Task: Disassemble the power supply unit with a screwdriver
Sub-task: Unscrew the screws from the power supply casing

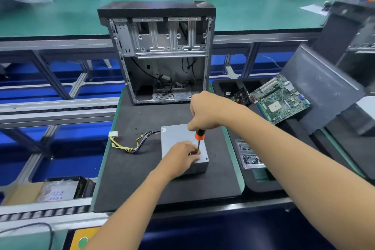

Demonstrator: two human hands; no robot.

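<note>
A grey metal power supply unit (176, 135) lies flat on a black mat (142, 168), its yellow and black cable bundle (134, 142) trailing left. My right hand (205, 110) grips the black and orange handle of a screwdriver (199, 137), held upright with its shaft pointing down onto the unit's top near the right front corner. My left hand (180, 156) rests on the unit's front part, fingers pinched around the screwdriver's tip. The tip and the screw under it are hidden by my fingers.
An open, emptied computer case (160, 53) stands at the back of the mat. To the right a black tray (263, 186) holds a green motherboard (281, 99), a small fan and memory modules (248, 153). Small screws lie on the mat near the cables. Conveyor rails run left.
</note>
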